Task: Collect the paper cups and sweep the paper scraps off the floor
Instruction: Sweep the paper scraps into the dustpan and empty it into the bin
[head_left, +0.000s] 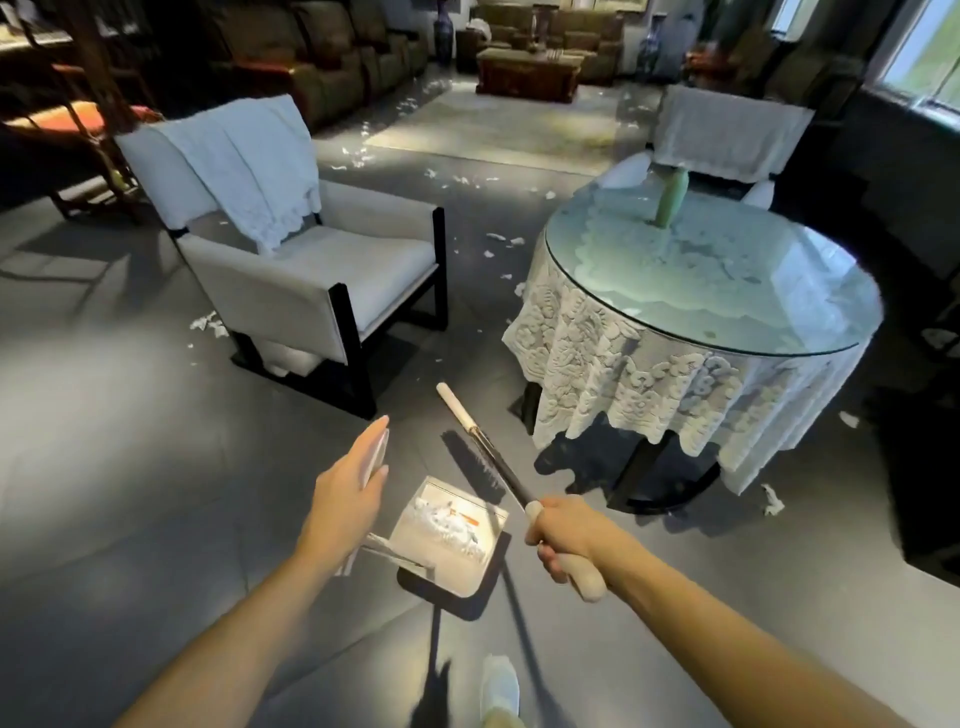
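Few white paper scraps (452, 519) are lying in the silver metal dustpan (470, 574) beneath the left fingers (366, 441), which are gripping its handle; right fingers (550, 564) are clenching the cream-handled brush (483, 462); most are littering the grey floor (130, 415) beyond.

An armchair (311, 280) is blocking eleven o'clock and a round table (727, 270) with its hanging lace cloth is crowding two o'clock, while a strip of floor (467, 322) dotted with paper scraps (498, 237) is lying open between them toward twelve.
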